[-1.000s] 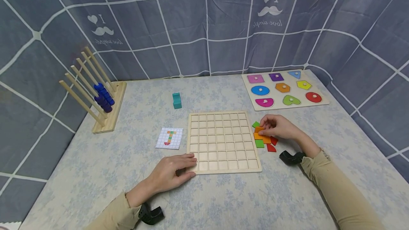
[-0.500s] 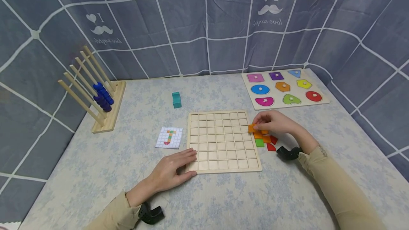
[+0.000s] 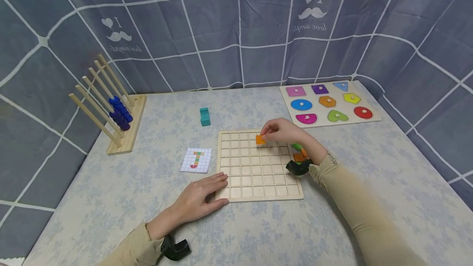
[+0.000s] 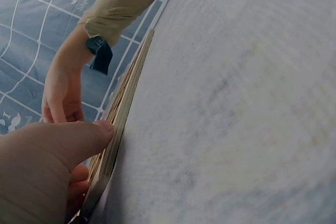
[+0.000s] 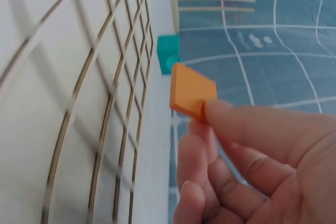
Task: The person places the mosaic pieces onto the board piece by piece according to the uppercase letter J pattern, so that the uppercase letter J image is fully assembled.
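Pale matt wood grid board (image 3: pixel 258 167), cloth table cover (image 3: pixel 148 200)

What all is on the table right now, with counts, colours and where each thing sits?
Grid board: one, pale wood, table centre.
Orange tile: one, orange, held over the board's far rows.
Loose tiles: several, green and orange, right of the board, partly hidden by the wrist.
Pattern card: one, white, left of the board.
Teal block: one, beyond the board.
Peg rack: one, wood with dark blue beads, far left.
Shape puzzle: one, nine coloured pieces, far right.
Left hand: rests on the board's near left corner.
Right hand: its grip pinches the orange tile.
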Demonstrator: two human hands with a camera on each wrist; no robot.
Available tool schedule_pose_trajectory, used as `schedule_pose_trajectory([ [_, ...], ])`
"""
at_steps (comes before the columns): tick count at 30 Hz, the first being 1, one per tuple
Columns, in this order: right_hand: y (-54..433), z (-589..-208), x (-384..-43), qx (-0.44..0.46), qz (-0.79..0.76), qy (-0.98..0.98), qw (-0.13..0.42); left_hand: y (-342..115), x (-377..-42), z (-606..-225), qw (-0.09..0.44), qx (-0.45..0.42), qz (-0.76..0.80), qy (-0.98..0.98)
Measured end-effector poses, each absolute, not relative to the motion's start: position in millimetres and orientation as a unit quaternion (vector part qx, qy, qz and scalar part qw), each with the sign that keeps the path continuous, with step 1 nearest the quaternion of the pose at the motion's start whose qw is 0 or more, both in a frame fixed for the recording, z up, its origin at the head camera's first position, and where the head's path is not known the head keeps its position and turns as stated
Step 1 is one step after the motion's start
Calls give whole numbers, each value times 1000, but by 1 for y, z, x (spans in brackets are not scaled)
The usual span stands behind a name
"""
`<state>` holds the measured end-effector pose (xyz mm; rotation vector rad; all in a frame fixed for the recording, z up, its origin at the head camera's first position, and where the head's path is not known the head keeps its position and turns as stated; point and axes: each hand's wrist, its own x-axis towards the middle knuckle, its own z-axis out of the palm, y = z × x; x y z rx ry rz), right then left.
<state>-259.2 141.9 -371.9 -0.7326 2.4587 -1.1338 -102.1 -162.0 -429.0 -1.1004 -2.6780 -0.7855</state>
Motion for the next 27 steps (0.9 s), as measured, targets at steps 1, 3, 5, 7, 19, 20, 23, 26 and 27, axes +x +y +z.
schedule_pose_trajectory([
  [1, 136, -372, -261, -256, -399, 864, 169, -162, -102, -429, 69, -366, -261, -891],
  [3, 126, -373, -263, -248, -404, 864, 173, -161, -102, -428, 67, -365, -260, -891],
  [5, 117, -375, -265, -241, -404, 865, 174, -161, -102, -429, 68, -365, -260, -892],
  [7, 109, -376, -266, -231, -406, 866, 177, -161, -102, -429, 70, -364, -259, -892],
  [19, 85, -396, -265, -197, -395, 877, 187, -163, -102, -428, 73, -367, -261, -890],
  [20, 85, -397, -265, -195, -394, 879, 185, -163, -102, -428, 74, -368, -261, -889],
  [23, 85, -397, -264, -184, -397, 880, 182, -164, -103, -429, 73, -370, -261, -889],
  [26, 84, -396, -262, -172, -393, 885, 179, -164, -103, -429, 70, -370, -262, -889],
  [27, 84, -395, -262, -170, -389, 888, 177, -164, -103, -429, 70, -370, -263, -889],
])
